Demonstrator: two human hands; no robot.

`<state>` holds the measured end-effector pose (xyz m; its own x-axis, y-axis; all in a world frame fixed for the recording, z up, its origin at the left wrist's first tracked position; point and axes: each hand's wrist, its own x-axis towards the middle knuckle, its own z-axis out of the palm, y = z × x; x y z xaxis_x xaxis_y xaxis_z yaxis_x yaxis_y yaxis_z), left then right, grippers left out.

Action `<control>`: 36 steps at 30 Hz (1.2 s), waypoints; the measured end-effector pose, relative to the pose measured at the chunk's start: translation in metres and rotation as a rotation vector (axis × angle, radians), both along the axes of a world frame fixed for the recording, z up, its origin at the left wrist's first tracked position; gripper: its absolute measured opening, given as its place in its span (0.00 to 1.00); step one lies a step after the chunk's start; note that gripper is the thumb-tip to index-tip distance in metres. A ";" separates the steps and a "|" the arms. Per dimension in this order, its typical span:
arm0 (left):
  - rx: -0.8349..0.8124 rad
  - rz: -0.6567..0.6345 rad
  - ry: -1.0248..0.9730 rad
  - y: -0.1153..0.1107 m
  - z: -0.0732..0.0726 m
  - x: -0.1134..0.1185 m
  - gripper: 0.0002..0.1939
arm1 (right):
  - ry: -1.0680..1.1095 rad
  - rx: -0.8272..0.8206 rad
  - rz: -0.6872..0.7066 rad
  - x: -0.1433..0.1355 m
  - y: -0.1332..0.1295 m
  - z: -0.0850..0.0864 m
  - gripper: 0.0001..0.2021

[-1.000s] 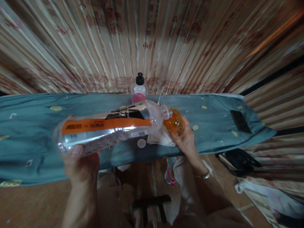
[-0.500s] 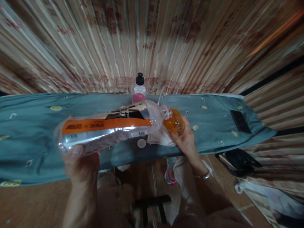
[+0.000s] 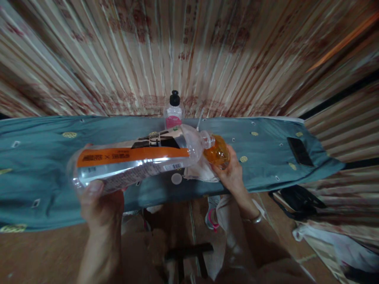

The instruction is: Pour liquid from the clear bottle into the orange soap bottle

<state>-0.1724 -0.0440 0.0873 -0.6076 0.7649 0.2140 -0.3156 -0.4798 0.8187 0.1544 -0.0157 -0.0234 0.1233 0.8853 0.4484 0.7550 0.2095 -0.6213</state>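
My left hand (image 3: 102,203) is wrapped round the base end of a large clear plastic bottle (image 3: 133,159) with an orange and silver label. The bottle lies tilted almost level, its uncapped mouth pointing right. At that mouth, my right hand (image 3: 231,169) holds a small amber see-through cup (image 3: 218,153); whether the rims touch I cannot tell. Under the bottle's neck, a pale cloth (image 3: 201,171) lies on the table. A white round cap (image 3: 177,178) rests near the table's front edge.
Behind the large bottle stands a clear bottle with a black top (image 3: 174,110) and a pink label. A dark phone (image 3: 300,151) lies at the right on the teal tablecloth (image 3: 260,157). Curtains hang behind. A black bag (image 3: 297,201) is on the floor at right; a stool (image 3: 189,252) stands below.
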 end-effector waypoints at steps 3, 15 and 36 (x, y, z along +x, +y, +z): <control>0.008 0.018 0.005 -0.001 -0.003 -0.001 0.38 | 0.000 -0.001 -0.010 0.000 0.000 0.000 0.43; -0.020 0.004 -0.009 -0.001 0.002 0.000 0.36 | -0.032 0.010 -0.011 -0.001 0.000 0.003 0.43; -0.024 0.011 0.010 -0.002 0.004 0.002 0.35 | -0.036 0.003 -0.008 0.001 0.000 0.000 0.45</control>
<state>-0.1707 -0.0457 0.0909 -0.6141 0.7630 0.2018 -0.3017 -0.4633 0.8333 0.1549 -0.0159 -0.0239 0.1140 0.8832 0.4549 0.7786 0.2049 -0.5931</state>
